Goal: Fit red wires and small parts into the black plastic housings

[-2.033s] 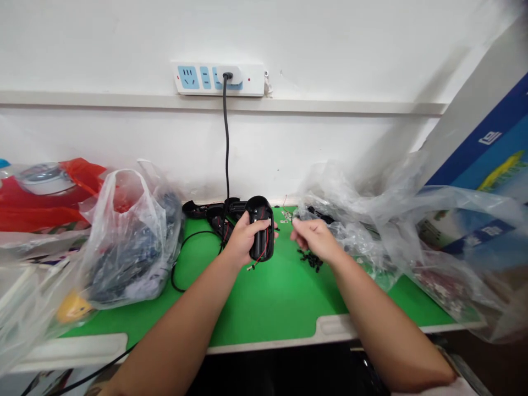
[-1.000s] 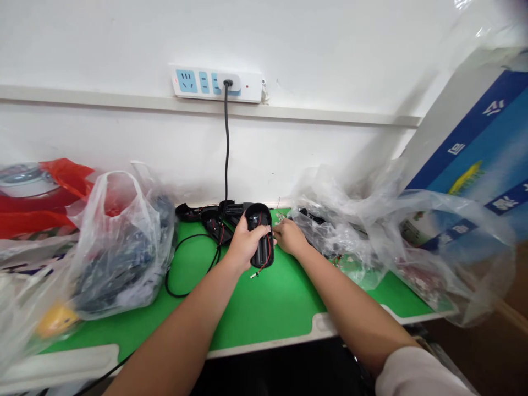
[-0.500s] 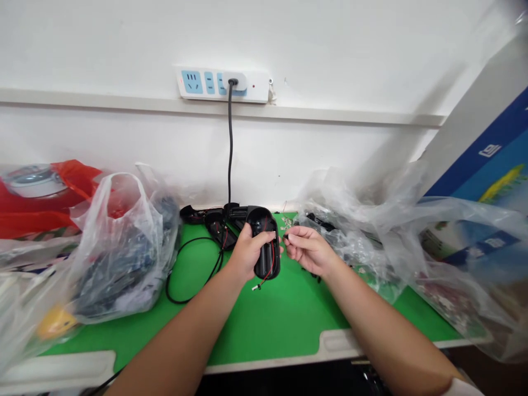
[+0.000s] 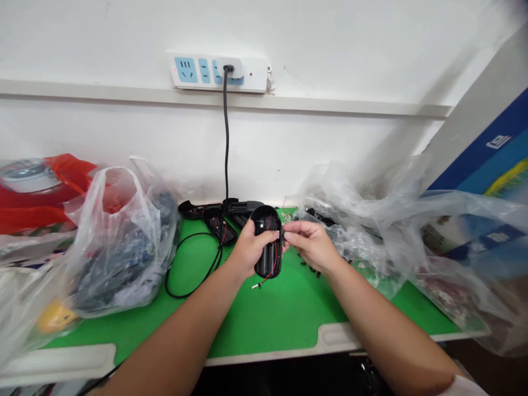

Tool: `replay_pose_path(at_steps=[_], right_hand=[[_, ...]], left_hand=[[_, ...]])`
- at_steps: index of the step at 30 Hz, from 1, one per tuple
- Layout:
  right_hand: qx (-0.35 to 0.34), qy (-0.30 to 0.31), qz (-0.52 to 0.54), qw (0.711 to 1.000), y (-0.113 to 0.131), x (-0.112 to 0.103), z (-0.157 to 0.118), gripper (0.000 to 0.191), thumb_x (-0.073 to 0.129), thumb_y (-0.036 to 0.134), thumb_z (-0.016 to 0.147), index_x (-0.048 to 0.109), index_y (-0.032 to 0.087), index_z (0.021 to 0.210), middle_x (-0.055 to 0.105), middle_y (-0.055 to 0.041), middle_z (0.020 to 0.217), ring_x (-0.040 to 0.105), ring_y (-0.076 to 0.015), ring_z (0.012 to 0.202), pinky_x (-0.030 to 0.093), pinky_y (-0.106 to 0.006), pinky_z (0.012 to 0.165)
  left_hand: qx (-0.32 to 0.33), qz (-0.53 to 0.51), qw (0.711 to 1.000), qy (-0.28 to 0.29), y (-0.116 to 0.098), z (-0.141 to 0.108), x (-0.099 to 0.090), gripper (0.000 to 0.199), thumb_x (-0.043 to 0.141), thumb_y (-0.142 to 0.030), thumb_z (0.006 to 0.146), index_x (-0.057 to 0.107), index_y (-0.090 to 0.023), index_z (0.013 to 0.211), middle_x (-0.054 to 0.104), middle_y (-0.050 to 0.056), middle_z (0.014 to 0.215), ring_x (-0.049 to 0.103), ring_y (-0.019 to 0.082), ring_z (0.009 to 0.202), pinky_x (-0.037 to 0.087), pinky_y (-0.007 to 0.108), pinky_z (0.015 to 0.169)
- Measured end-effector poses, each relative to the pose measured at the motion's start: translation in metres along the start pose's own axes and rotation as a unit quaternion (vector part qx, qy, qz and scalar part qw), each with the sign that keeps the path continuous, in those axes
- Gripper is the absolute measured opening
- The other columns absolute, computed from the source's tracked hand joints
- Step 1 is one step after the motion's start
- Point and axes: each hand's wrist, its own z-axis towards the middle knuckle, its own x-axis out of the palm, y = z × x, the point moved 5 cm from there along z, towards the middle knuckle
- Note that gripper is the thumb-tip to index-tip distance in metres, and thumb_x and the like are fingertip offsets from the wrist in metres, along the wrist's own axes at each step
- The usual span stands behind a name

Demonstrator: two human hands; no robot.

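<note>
In the head view, the left fingers and thumb (image 4: 270,236) grip the black plastic housing (image 4: 268,264) above the green tabletop (image 4: 284,324), apparently steadying its edge for the right hand (image 4: 315,246), whose fingertips pinch together there; whatever they hold is unclear. Red wire (image 4: 274,264) hangs loosely. Black pieces (image 4: 314,271) lie near the right hand, probably for easy reach.

green tabletop (image 4: 289,316), plain white wall (image 4: 124,132)

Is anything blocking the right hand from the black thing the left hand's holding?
Nothing that I can see. The right hand has its fingertips at the edge of the black shell. The small black bits lie off to the side.
</note>
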Motion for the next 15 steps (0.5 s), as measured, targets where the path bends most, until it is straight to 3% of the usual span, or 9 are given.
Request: replay_pose_path(at_steps=[9,15], right_hand=[[0.049,-0.035,0.030,0.998,-0.0026,0.0015,-0.0007,0.026,0.081,0.028,0.059,0.069,0.017,0.079,0.065,0.0008,0.065,0.060,-0.0115,0.056,0.053,-0.029,0.061],[0.063,-0.032,0.030,0.997,-0.0023,0.0021,-0.0021,0.024,0.080,0.028,0.060,0.070,0.015,0.078,0.066,-0.0002,0.061,0.060,-0.0118,0.054,0.053,-0.029,0.060]], left_hand=[[0.016,0.009,0.999,-0.029,0.0090,0.0046,-0.0081,0.053,0.072,-0.021,0.063,0.048,-0.024,0.110,0.061,0.000,0.081,0.064,0.017,0.058,0.056,0.035,0.056],[0.027,0.040,0.998,-0.031,0.0072,0.0050,-0.0097,0.057,0.071,-0.022,0.064,0.047,-0.026,0.116,0.060,0.000,0.084,0.061,0.015,0.061,0.055,0.031,0.057]])
